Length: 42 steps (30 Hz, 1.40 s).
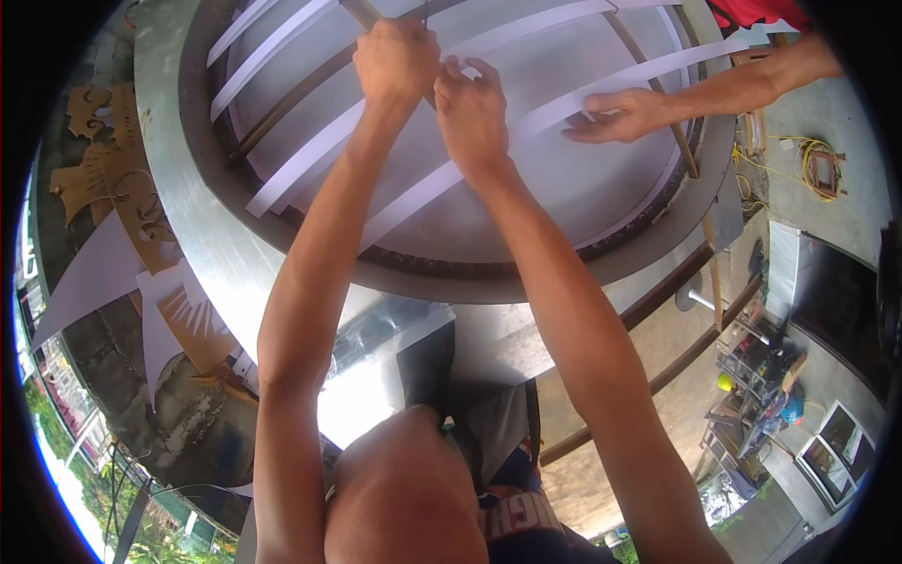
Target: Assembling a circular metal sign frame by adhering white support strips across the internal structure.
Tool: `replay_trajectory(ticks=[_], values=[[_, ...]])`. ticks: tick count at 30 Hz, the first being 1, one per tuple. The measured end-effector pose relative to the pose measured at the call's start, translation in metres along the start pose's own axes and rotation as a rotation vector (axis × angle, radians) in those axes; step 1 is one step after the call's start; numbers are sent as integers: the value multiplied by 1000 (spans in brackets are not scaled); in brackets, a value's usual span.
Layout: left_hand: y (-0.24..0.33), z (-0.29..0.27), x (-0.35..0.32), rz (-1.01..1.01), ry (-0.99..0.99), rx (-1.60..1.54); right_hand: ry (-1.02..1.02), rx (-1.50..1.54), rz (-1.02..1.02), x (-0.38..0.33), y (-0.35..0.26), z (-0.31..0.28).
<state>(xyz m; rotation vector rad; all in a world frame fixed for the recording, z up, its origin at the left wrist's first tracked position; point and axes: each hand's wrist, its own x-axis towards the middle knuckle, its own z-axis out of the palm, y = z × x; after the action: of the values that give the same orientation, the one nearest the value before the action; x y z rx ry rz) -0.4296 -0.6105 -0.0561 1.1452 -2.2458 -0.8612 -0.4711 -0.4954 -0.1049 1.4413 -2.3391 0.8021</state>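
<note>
My left hand [396, 61] is closed around a brown bar [361, 11] that runs slantwise beneath it. Close beside it, my right hand [472, 117] has its fingers curled in a pinch next to the same bar; whatever they hold is hidden. Both hands are over a large rounded grey frame [451, 287]. Long white strips [409, 207] and thin brown rods [301, 103] cross its opening. From the right comes another person's hand [625, 115], fingers apart, beside one of the white strips.
Brown cut-out ornamental panels [117, 160] and a white pointed sheet [94, 273] lie left of the frame. Brown rails [669, 285] run below it at the right. Farther right are a coiled yellow cable [816, 167] and a white window frame [834, 446].
</note>
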Motion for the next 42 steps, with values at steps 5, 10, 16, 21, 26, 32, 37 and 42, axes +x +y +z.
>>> replay_trajectory(ticks=[5, 10, 16, 21, 26, 32, 37, 42], values=[[-11, 13, 4, 24, 2, 33, -5, 38, -9, 3, 0, -1], [-24, 6, 8, -93, -19, -193, -35, 150, 64, 6, 0, -7], [-53, -79, -29, -110, -159, -53, -169, 256, 122, 19, -5, -53], [-80, -147, -78, -146, -226, -432, -153, 473, 230, -19, -28, -149], [-95, -166, -89, -196, -72, -510, -222, 677, 292, -130, -89, -208], [-111, -152, -93, -191, 103, 0, -402, 638, 302, -286, -115, -155], [-115, -138, -98, -30, 154, 114, -442, 218, 315, -365, -69, -132], [-121, -136, -93, -58, 99, 113, -490, 18, 285, -388, -62, -128]])
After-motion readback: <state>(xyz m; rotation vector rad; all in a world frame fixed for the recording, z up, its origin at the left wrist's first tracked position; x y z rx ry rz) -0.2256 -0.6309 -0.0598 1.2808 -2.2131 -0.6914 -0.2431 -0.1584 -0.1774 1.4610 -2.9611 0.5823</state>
